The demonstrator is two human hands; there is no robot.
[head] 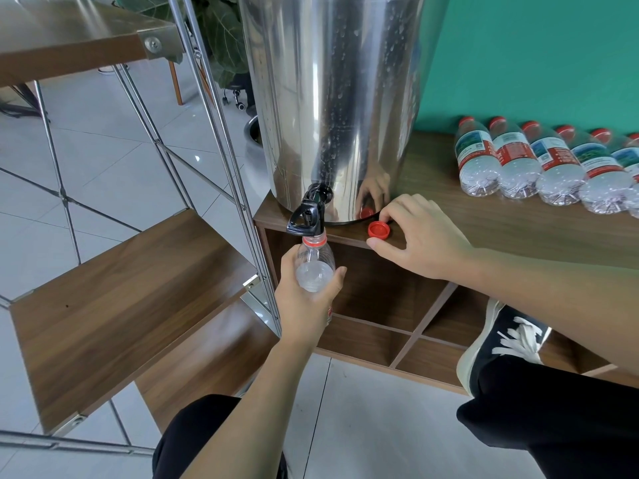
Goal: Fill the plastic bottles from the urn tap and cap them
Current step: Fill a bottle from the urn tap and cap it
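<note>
A clear plastic bottle [314, 267] with a red neck ring stands upright with its open mouth just under the black tap [307, 216] of the tall steel urn [328, 98]. My left hand [304, 305] grips the bottle round its body. The bottle looks nearly empty and I see no stream. A red cap [379, 229] lies on the wooden cabinet top [484, 233] beside the urn's base. My right hand [425, 236] rests there, with thumb and forefinger pinching the cap from either side.
Several capped bottles [518, 160] with red caps lie side by side on the cabinet top at the right, against the green wall. Open cubbyholes sit under the top. A metal-framed wooden stair [121, 292] stands at the left. My shoe [501, 340] rests by the cabinet.
</note>
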